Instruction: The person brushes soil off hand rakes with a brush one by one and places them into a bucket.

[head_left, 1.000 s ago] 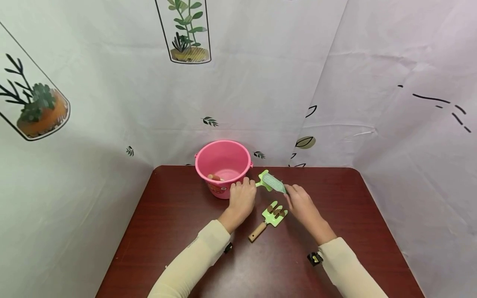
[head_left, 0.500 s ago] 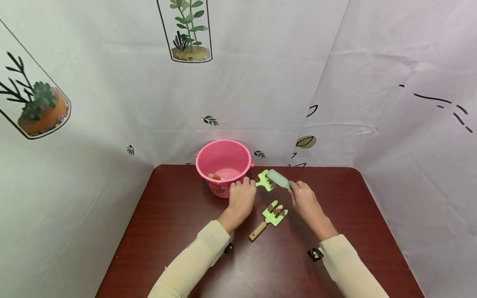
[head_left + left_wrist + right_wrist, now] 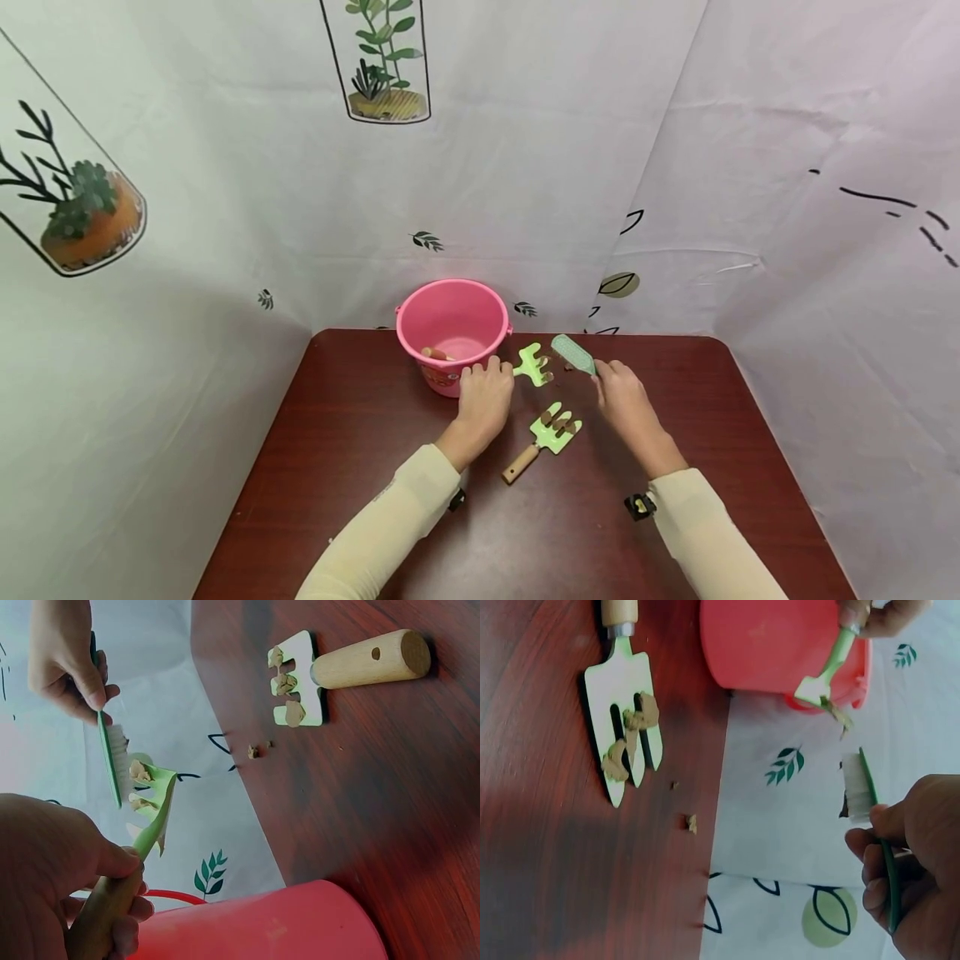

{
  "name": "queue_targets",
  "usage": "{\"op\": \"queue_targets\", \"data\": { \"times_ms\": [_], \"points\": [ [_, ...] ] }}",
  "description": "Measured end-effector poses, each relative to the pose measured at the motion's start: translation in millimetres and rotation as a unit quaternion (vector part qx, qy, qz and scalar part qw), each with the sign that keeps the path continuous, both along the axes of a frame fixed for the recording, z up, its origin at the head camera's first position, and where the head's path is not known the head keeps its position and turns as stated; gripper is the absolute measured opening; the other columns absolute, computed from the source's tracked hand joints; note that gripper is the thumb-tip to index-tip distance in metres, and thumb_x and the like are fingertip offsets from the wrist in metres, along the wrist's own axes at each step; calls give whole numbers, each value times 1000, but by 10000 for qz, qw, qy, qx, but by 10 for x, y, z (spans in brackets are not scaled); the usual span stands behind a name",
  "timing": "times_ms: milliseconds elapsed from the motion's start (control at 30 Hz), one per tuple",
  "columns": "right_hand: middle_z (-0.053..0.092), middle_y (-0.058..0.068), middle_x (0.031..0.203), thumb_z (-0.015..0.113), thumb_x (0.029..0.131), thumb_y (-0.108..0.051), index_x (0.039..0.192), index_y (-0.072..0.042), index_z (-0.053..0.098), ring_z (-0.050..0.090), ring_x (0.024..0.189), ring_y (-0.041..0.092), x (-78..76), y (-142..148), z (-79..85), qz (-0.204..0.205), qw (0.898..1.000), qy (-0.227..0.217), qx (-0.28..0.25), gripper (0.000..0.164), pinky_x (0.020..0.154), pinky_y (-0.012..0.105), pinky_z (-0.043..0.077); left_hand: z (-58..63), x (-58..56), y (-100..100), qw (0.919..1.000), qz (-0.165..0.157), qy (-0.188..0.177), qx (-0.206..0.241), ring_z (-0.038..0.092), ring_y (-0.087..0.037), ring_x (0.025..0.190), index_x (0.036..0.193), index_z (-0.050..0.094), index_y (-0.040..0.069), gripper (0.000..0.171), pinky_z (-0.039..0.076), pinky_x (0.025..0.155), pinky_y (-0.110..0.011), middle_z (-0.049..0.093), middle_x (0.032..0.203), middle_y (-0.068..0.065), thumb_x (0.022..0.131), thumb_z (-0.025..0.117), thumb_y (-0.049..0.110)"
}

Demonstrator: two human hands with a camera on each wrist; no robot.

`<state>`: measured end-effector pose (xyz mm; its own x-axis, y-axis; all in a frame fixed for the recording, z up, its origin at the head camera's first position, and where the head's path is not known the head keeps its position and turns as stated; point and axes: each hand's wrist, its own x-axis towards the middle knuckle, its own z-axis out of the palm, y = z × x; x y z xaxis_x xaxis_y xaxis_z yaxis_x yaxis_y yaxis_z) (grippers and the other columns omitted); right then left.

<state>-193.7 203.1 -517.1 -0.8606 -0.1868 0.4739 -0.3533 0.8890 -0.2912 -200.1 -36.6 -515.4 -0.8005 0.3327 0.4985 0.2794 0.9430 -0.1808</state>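
Observation:
My left hand (image 3: 485, 404) grips the wooden handle of a small green hand rake (image 3: 161, 796), beside the pink bucket (image 3: 441, 385). Brown clay-like lumps stick to the rake's tines. In my right hand (image 3: 624, 398) is a green brush (image 3: 573, 353) with white bristles (image 3: 856, 786), its handle held between fingers and thumb. The brush is just past the tine tips, bristles facing them in the left wrist view. A green hand fork (image 3: 619, 686) with a wooden handle lies on the table, its tines also caked with brown lumps.
Inside the bucket leans a wooden-handled tool (image 3: 435, 354), the rest of it hidden by the wall. Small brown crumbs (image 3: 691, 823) lie on the dark red table (image 3: 360, 467). Printed white cloth (image 3: 525, 167) hangs behind and on both sides.
The brush has moved right, off the rake's tines, along with my right hand, uncovering the brown lumps there. My left hand and the rake stay nearly in place.

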Motion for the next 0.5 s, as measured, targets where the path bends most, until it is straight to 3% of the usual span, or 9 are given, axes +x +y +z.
{"op": "queue_targets", "data": {
  "times_ms": [133,500],
  "points": [
    [65,22,90,70,93,2,113,13,69,67,83,39,-6,51,-5,1,10000,-44,-34,23,72,52,57,5,-7,-22,10000,34,-44,17,65,-29,69,90,71,11,4,49,62,-41,64,85,-6,90,70,15],
    [66,19,90,72,92,1,116,10,69,66,81,33,104,-50,21,458,9983,105,-334,25,68,47,56,9,-36,-34,9998,38,165,106,65,-30,66,87,71,10,11,49,58,-41,65,81,-7,81,78,17]
  ]
}}
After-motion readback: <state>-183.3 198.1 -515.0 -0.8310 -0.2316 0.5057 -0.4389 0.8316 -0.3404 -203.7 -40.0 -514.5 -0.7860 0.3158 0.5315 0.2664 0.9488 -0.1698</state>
